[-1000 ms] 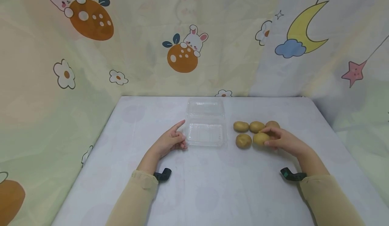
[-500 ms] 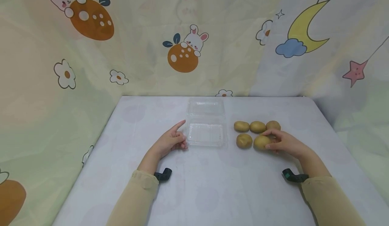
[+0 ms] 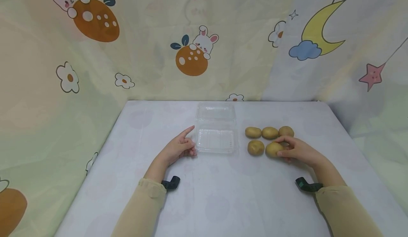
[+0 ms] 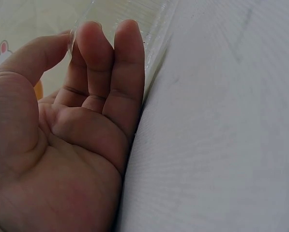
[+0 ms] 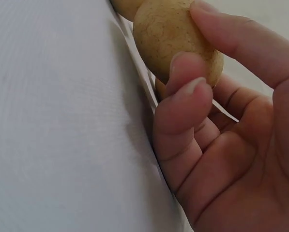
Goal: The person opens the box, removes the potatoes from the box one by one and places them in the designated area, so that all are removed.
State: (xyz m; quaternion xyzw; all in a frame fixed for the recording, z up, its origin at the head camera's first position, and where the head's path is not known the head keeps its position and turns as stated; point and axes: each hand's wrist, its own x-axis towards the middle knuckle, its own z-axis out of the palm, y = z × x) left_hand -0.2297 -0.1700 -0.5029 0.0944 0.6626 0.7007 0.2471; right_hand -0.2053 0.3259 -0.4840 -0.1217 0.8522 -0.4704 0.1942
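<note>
In the head view, my right hand (image 3: pixel 298 148) grips a yellow-brown potato (image 3: pixel 273 150) at the right end of the front row. The right wrist view shows the thumb (image 5: pixel 241 38) on one side of this potato (image 5: pixel 171 36) and curled fingertips against it. Beside it lies another potato (image 3: pixel 256 147). My left hand (image 3: pixel 175 148) is at the left edge of an open clear plastic container (image 3: pixel 216 141). Its index finger points along the edge. In the left wrist view, the thumb (image 4: pixel 45 55) and bent fingers pinch the container's rim (image 4: pixel 72 38).
Behind the gripped potato is a row of potatoes: a left one (image 3: pixel 253 132), a middle one (image 3: pixel 270 133) and a right one (image 3: pixel 286 131). The container's lid (image 3: pixel 215 112) lies folded back. A white cloth covers the table (image 3: pixel 216 201); a printed curtain (image 3: pixel 153 52) stands behind it.
My right hand and the potato it grips have shifted slightly toward me since a second ago. My left hand and the container stay where they were.
</note>
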